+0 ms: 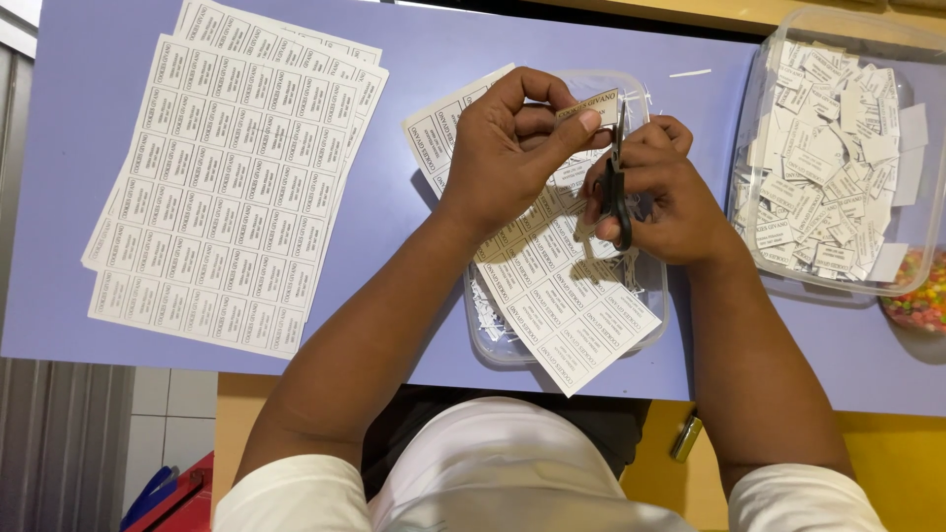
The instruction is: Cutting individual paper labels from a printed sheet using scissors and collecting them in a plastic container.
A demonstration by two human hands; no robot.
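My left hand (512,148) pinches a small strip of printed paper labels (588,104) between thumb and fingers, above a clear plastic tray (645,99). My right hand (660,192) grips black-handled scissors (616,192) with the blades pointing up at the strip. A partly cut sheet of labels (562,305) lies across the tray under both hands.
A stack of uncut label sheets (236,187) lies at the left on the lilac table (414,256). At the right stands a clear container (838,158) with several cut labels. A bag of coloured sweets (921,296) sits at the right edge.
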